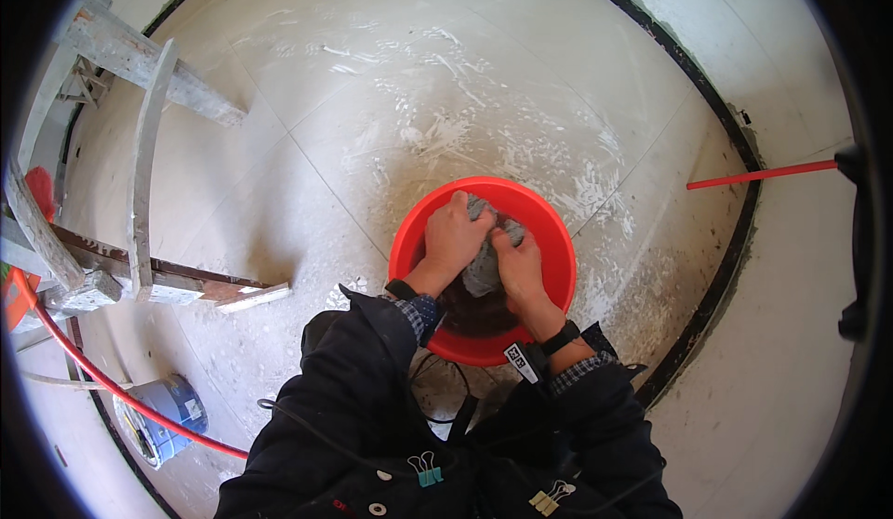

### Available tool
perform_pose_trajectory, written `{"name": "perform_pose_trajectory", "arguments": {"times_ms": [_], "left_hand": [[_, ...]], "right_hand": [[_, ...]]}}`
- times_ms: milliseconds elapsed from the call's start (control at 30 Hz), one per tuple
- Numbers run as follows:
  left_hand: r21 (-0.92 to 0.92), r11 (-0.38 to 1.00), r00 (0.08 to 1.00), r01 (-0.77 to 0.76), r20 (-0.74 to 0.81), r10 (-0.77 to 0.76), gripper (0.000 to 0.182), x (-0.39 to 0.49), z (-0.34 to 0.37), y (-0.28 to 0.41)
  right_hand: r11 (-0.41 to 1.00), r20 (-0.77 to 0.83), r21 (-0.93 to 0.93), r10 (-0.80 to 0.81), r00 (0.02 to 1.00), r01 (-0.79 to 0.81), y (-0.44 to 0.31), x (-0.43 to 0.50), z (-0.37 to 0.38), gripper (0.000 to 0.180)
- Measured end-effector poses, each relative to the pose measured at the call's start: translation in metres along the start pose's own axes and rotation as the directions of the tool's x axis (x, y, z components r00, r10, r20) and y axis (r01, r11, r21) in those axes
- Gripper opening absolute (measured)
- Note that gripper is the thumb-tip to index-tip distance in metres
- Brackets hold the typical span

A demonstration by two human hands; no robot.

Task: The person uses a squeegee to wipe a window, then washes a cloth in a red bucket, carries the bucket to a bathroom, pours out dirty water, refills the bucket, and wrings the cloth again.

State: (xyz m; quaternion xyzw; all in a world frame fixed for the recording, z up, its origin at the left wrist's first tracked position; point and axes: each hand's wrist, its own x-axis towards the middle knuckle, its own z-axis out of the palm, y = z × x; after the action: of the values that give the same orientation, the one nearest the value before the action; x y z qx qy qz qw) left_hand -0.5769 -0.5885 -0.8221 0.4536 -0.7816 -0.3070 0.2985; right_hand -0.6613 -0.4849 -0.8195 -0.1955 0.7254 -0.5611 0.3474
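A red plastic basin stands on the floor before me, with dark, murky liquid in it. Over the basin, both my hands grip a wet grey cloth. My left hand closes on its upper left part, the fingers bunched near the basin's far side. On the cloth's right part, my right hand is closed with its thumb close to the left hand's fingers. The middle of the cloth hangs down between the hands towards the liquid. Dark bands circle both wrists.
Wooden trestle parts stand at the left. A red hose runs past a blue and white bucket at the lower left. White smears mark the tiled floor. A red rod is at the right, near the wall.
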Motion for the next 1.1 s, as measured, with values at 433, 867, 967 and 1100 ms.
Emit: {"name": "perform_pose_trajectory", "arguments": {"times_ms": [433, 867, 967, 1100], "left_hand": [[0.155, 0.974, 0.474, 0.163, 0.853, -0.216, 0.042, -0.002, -0.027, 0.012], [-0.696, 0.613, 0.815, 0.375, 0.562, 0.14, 0.042, -0.005, -0.081, 0.042], [-0.528, 0.844, 0.855, 0.091, 0.476, 0.206, 0.034, -0.025, -0.072, 0.052], [-0.312, 0.905, 0.904, -0.289, 0.223, 0.365, 0.039, -0.059, -0.047, 0.066]], "right_hand": [[0.866, 0.259, -0.499, 0.146, 0.955, 0.002, 0.018, 0.028, -0.017, 0.066], [0.734, 0.494, 0.378, 0.356, 0.793, -0.565, -0.021, 0.009, -0.017, 0.065], [0.566, 0.576, 0.572, 0.238, 0.782, -0.593, -0.021, 0.015, -0.016, 0.047], [0.493, 0.545, 0.698, 0.105, 0.832, -0.52, -0.019, 0.016, -0.016, 0.037]]}}
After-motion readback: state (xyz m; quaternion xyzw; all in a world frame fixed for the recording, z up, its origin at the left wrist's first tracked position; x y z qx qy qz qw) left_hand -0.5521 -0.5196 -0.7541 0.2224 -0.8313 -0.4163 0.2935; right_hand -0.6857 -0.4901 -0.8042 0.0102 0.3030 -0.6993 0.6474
